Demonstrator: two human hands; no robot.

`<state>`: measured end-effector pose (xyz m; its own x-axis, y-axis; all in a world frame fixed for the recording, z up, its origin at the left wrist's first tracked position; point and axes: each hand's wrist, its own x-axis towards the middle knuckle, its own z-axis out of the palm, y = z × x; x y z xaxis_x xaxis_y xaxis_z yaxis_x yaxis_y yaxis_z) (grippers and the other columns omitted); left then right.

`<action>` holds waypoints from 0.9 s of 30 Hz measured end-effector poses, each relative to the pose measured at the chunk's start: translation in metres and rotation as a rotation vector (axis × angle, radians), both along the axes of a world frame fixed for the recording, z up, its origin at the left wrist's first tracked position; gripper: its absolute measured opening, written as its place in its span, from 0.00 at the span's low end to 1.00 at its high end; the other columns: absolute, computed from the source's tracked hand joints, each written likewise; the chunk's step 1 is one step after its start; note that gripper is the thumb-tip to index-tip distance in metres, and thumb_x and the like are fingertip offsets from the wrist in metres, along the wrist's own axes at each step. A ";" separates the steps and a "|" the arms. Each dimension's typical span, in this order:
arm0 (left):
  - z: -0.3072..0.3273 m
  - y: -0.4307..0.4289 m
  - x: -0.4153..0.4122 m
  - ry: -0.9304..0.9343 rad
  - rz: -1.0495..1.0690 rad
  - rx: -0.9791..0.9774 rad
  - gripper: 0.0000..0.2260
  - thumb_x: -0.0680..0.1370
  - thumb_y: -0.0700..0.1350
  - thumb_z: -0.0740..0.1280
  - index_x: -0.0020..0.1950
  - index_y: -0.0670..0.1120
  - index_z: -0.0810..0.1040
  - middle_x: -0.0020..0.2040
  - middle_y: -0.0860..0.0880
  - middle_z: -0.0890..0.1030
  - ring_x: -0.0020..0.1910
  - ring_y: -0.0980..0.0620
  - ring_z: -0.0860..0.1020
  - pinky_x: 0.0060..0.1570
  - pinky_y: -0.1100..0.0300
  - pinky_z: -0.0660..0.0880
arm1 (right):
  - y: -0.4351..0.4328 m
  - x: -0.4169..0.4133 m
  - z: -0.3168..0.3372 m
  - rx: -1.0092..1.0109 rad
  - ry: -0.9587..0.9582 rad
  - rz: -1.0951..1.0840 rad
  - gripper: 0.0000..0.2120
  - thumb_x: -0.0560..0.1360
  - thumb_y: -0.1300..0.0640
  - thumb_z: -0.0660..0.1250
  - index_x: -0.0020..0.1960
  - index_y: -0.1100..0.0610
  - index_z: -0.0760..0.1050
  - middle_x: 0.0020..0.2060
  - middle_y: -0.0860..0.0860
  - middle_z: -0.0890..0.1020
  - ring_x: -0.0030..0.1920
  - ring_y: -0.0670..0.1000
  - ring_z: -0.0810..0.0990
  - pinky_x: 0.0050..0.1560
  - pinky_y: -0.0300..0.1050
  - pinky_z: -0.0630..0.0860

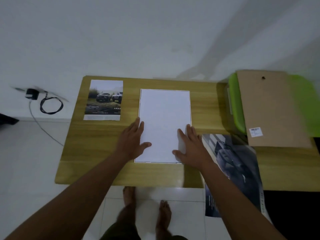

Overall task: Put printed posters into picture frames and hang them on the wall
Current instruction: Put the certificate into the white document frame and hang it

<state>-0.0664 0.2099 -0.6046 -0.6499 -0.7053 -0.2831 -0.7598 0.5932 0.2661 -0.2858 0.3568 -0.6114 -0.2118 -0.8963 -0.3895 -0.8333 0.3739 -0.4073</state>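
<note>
On the wooden tabletop, right in the middle, a white sheet lies flat inside a thin white picture frame, whose edge shows as a narrow line around the paper. Both hands are down on it. The left hand lies over the sheet's left edge near the bottom, fingers straight and close together, thumb spread out onto the paper. The right hand lies flat on the lower right part, fingers straight and a little apart, thumb pointing in toward the middle. Neither hand grips anything; they only rest flat on the sheet.

At the far left of the tabletop, well apart from the frame, lies a truck poster, face up, showing two pickups on rough ground. To the right of the frame a dark poster lies crooked, and its near end hangs over the tabletop's front edge. Behind it, at the far right, a green box carries a brown cardboard board with a small white label near its lower corner (too blurred to read).

Below, on the white tiled floor, are the person's bare feet, and over to the left a black charger with a coiled cable, close to the wall.
</note>
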 end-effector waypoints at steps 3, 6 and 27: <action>0.000 0.002 0.001 0.008 0.007 0.021 0.42 0.76 0.62 0.65 0.80 0.43 0.49 0.80 0.44 0.45 0.79 0.46 0.49 0.75 0.50 0.55 | 0.002 0.005 0.008 0.009 0.004 -0.014 0.41 0.77 0.37 0.61 0.80 0.51 0.44 0.79 0.56 0.39 0.78 0.55 0.36 0.77 0.60 0.42; 0.004 0.003 0.000 0.007 0.030 0.051 0.42 0.76 0.62 0.65 0.80 0.45 0.48 0.80 0.43 0.43 0.79 0.46 0.48 0.75 0.50 0.56 | 0.004 0.004 0.019 0.003 -0.008 -0.059 0.38 0.78 0.36 0.58 0.80 0.52 0.47 0.79 0.56 0.43 0.79 0.57 0.39 0.77 0.59 0.45; 0.130 0.061 -0.210 0.503 -0.086 0.193 0.20 0.79 0.53 0.65 0.67 0.44 0.75 0.63 0.45 0.79 0.62 0.46 0.76 0.62 0.51 0.72 | 0.059 -0.142 0.154 -0.194 0.190 -0.487 0.24 0.79 0.50 0.64 0.72 0.57 0.67 0.65 0.58 0.76 0.65 0.59 0.74 0.60 0.50 0.71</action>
